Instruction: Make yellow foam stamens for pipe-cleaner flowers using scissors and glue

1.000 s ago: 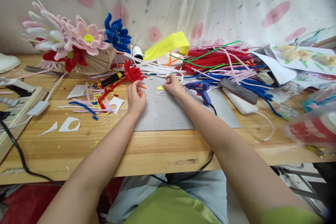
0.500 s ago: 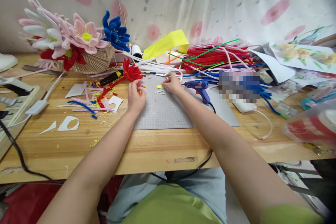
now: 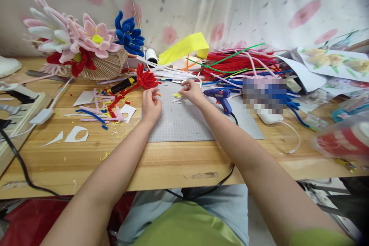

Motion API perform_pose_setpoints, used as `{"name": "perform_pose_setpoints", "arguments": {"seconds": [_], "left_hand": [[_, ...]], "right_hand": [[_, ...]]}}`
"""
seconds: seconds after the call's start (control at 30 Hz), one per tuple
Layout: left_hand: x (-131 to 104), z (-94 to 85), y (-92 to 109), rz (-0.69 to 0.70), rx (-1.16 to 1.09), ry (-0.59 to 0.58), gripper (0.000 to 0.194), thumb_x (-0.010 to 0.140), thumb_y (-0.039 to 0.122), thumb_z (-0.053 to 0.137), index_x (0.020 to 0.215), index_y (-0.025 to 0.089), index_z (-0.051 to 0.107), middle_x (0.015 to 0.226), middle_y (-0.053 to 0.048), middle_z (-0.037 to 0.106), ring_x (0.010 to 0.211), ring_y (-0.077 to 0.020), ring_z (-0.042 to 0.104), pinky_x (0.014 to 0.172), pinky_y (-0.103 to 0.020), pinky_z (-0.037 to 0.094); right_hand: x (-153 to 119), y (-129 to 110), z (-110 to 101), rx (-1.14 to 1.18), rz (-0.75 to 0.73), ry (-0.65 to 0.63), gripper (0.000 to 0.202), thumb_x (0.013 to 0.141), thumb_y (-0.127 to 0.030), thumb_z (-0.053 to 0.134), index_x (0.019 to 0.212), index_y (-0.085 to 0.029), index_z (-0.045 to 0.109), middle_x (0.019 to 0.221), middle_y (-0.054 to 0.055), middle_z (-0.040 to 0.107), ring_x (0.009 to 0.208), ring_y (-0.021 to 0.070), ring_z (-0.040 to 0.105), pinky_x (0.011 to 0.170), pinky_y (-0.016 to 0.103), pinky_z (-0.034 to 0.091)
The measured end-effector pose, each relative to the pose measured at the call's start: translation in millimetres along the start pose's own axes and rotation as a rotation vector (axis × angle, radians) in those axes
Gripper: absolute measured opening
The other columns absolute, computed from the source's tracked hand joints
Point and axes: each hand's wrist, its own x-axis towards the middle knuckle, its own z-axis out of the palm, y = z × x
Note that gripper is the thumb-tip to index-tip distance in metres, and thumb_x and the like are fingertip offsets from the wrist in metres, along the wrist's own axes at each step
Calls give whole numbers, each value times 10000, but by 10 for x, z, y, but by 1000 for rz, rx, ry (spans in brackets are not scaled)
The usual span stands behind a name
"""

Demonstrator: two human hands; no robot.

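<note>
Head view: both hands over the grey mat (image 3: 184, 130), between the table's (image 3: 173, 165) front and back edges.
Left hand (image 3: 151, 104) is curled at orange sticks (image 3: 158, 94), by the mat's left edge; grip cannot be confirmed. Right hand (image 3: 191, 91) has fingertips drawn together at a yellow piece (image 3: 177, 94), toward the table's back edge; hold cannot be confirmed. Glue gun (image 3: 221, 97) lies just right.

Both forearms bare, reaching forward, converging. Left forearm (image 3: 115, 161) angled inward; left hand (image 3: 151, 107) raised, fingers (image 3: 152, 91) curled inward. Right forearm (image 3: 239, 138) slanting leftward; right hand (image 3: 193, 91) back up, fingers bent toward thumb. Hands apart.
</note>
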Motion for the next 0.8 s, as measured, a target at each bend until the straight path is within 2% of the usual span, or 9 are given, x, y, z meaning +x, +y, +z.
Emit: {"name": "perform_pose_setpoints", "arguments": {"seconds": [0.17,0.23,0.3,0.4,0.47,0.6,0.7,0.8], "left_hand": [[7,21,-8,-56,-59,-10,360,688,24,500,1003,198,517,1058,-80,556,886,-139,601,777,-282,521],[1,36,21,-150,-180,-25,325,725,52,498,1013,202,493,1047,-70,577,854,-125,626,785,-287,527],[-13,31,93,-311,-339,-57,282,772,97,500,1032,199,462,986,-54,607,812,-116,649,782,-300,537],[-44,-39,264,-595,-507,-233,259,800,175,557,1034,166,448,821,-35,641,736,-128,667,747,-327,555],[-62,-111,375,-697,-520,-391,308,750,170,640,1011,140,477,730,-31,648,702,-144,669,727,-341,562],[-90,-200,489,-728,-460,-510,442,613,75,736,995,133,521,688,-22,662,663,-166,670,713,-372,563],[-105,-193,502,-740,-439,-554,451,614,70,732,1004,127,512,671,-27,663,634,-176,669,666,-366,561],[-111,-174,494,-737,-421,-540,447,612,71,733,991,127,502,647,-15,644,611,-173,662,628,-338,550]], "right_hand": [[-143,-223,10,360,105,-92,262,678,-107,615,859,-202,451,647,-63,550,608,111,604,612,264,491],[-238,-247,25,439,117,-134,275,685,-117,615,878,-204,441,648,-69,547,601,113,619,593,252,486],[-344,-223,36,430,83,-180,289,677,-124,618,892,-206,444,633,-77,545,575,105,611,572,235,469],[-484,-147,32,351,-6,-292,295,659,-141,620,893,-216,457,619,-86,549,533,84,568,551,217,442],[-542,-104,17,318,-63,-354,295,649,-161,625,892,-223,470,633,-85,560,547,79,555,574,218,446],[-567,-59,15,358,-153,-408,318,631,-196,640,908,-228,488,661,-74,573,598,92,564,628,238,468],[-549,-36,43,393,-182,-421,319,631,-219,646,910,-222,491,672,-67,573,591,93,558,626,245,471],[-519,-1,37,361,-167,-367,287,653,-243,635,900,-217,492,682,-62,566,584,95,562,616,248,469]]}}
